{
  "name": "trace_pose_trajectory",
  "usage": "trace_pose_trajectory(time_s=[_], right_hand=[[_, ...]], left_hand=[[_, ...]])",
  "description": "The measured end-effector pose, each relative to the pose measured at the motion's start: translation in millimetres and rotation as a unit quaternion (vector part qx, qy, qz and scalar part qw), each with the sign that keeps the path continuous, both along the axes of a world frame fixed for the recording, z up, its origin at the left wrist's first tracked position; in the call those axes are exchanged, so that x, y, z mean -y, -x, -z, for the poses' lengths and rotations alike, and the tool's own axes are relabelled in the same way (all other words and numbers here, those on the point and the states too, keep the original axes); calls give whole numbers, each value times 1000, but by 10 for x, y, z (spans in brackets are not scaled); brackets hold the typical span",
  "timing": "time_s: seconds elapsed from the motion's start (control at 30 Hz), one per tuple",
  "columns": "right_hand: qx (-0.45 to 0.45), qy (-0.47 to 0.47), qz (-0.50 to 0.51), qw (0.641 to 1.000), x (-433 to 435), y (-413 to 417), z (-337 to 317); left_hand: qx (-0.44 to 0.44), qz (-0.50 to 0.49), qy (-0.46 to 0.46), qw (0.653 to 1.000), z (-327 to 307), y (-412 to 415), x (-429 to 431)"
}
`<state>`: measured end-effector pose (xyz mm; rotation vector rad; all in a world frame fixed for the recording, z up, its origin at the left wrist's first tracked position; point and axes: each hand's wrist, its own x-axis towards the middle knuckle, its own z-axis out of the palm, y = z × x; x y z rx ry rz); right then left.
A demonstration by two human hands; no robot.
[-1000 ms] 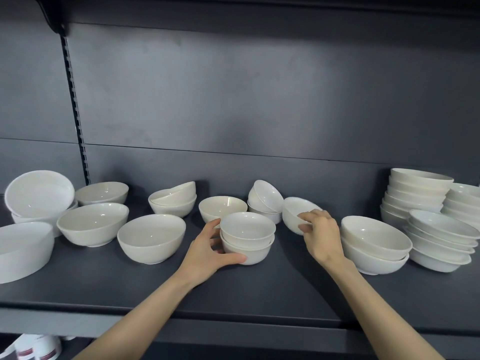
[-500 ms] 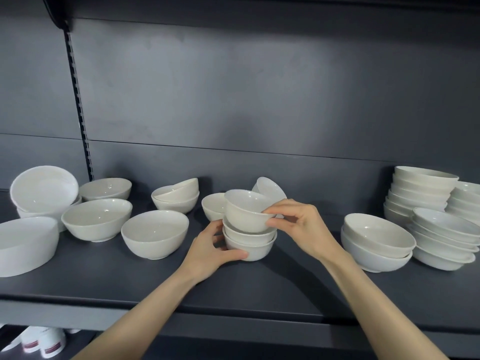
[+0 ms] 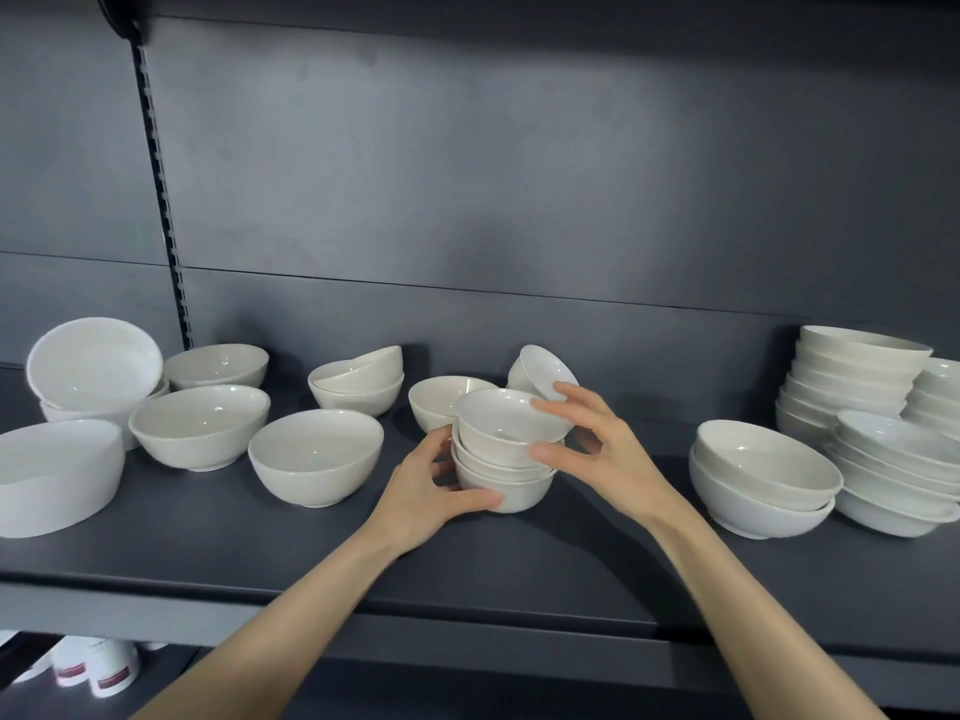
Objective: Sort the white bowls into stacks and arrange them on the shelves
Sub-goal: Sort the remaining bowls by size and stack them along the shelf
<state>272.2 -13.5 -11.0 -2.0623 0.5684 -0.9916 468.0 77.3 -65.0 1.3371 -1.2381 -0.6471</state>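
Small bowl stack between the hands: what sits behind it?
A single small bowl behind-left and a tilted bowl behind-right. The stack and right hand cover whatever the tilted bowl leans on.

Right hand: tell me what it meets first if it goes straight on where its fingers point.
The top bowl of the small stack; the right hand touches its rim. The tilted bowl lies just behind, probably.
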Motion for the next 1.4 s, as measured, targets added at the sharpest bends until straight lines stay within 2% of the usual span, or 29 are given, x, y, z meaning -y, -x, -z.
trace_pose_trajectory(time_s=[0.17, 0.43, 0.67, 0.73, 0.83, 0.93, 1.13, 1.23, 1.33, 1.4], right_hand=[[24, -113, -4, 993, -34, -56, 94], [30, -109, 7, 994, 30, -69, 109], [30, -110, 15, 993, 121, 42, 81], [30, -117, 17, 993, 158, 82, 72], [37, -123, 23, 991, 227, 139, 74], [42, -131, 33, 990, 267, 177, 84], [-12, -143, 31, 989, 303, 215, 113], [-34, -129, 64, 989, 354, 224, 135], [-24, -126, 74, 989, 367, 231, 160], [-18, -130, 77, 988, 376, 236, 174]], left_hand=[[-27, 7, -9, 1000, -21, 17, 9], [6, -2, -28, 1000, 13, -27, 48], [91, -19, -38, 995, -66, 69, 146], [83, -4, -47, 995, -76, 76, 192], [22, 53, -74, 996, -54, 57, 206], [14, 108, -83, 991, -55, 72, 202], [127, 127, -97, 979, -142, 114, 328], [175, 73, -78, 979, -159, 140, 347], [207, -93, -7, 974, -155, 77, 329], [217, -165, 13, 962, -158, 12, 330]])
